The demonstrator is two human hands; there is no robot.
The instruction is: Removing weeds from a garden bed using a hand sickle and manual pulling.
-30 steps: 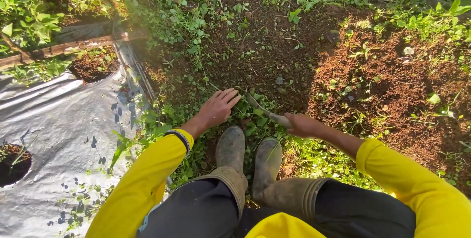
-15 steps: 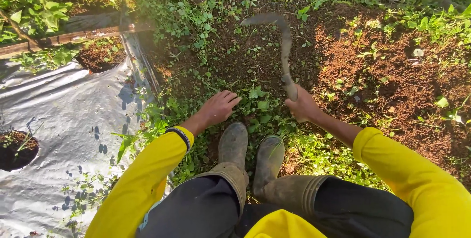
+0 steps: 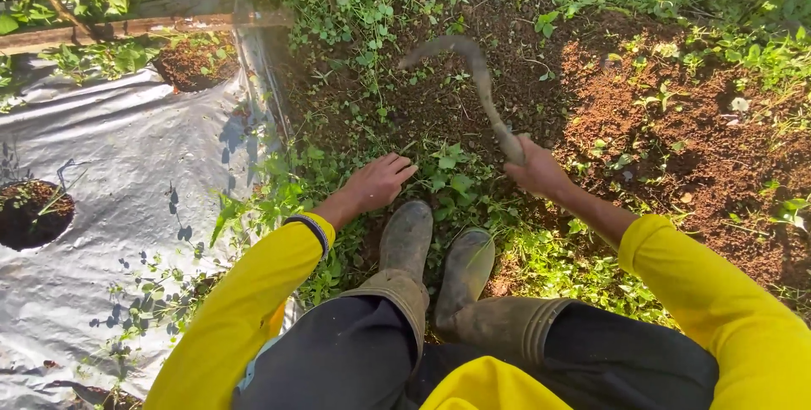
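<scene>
Curved metal sickle (image 3: 473,81) sits gripped in the right hand (image 3: 536,169), fingers closed around its handle, the blade's long axis rising away from the boots (image 3: 435,249) and hooking left. Left hand (image 3: 380,182), fingers spread open, presses the weeds (image 3: 448,169) just left of the handle. Since 0.5 s ago, the blade has swung lower and leftward.

Bare soil (image 3: 473,81) is lying open ahead of the right hand (image 3: 536,172) and its sickle (image 3: 473,72); weeds (image 3: 452,175) are crowding between both hands, boots (image 3: 435,254) are blocking below, and plastic sheeting (image 3: 110,173) is covering the left
</scene>
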